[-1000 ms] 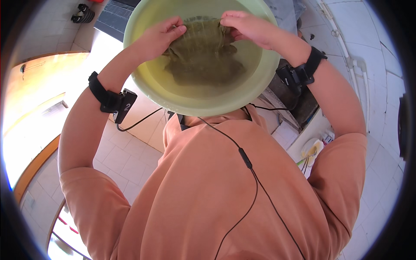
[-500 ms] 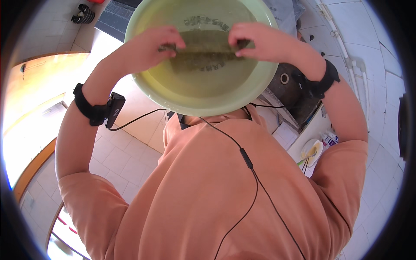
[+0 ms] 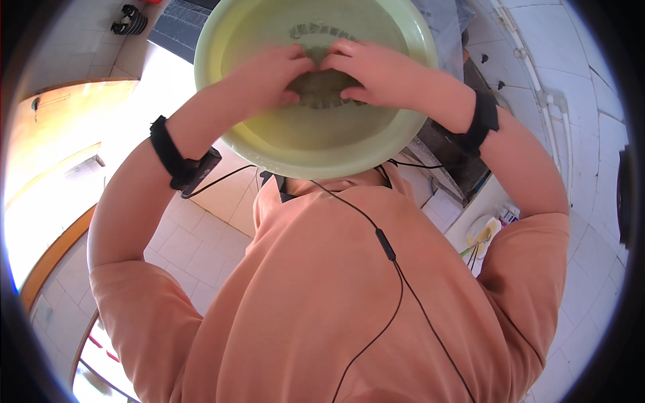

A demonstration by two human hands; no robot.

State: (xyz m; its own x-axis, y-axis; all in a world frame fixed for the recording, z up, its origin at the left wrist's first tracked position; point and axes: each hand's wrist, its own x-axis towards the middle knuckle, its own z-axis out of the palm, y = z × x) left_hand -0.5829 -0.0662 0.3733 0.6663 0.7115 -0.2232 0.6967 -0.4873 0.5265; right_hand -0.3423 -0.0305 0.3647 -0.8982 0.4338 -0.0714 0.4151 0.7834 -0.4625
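A large pale green basin (image 3: 322, 164) holds water with a yellowish tint. In it, a dark olive, soft sheet-like piece (image 3: 317, 87) is gathered between my hands; I cannot tell whether it is cloth or something leafy. My left hand (image 3: 282, 75) curls its fingers round the left side of it. Facing it, my right hand (image 3: 366, 70) has its fingers and thumb bent about the other side. Only a small gap separates the fingertips of the two hands. Part of the piece is hidden under the fingers.
A white bowl (image 3: 485, 230) with a utensil in it stands on a counter to the right, below a dark stove-like surface (image 3: 450, 158). White pipes (image 3: 547, 107) run along the tiled wall. A black cable (image 3: 384, 242) hangs down my front.
My hands have come together over the basin's middle. The dark piece, stretched wide between them before, is now bunched up. The basin has shifted slightly right.
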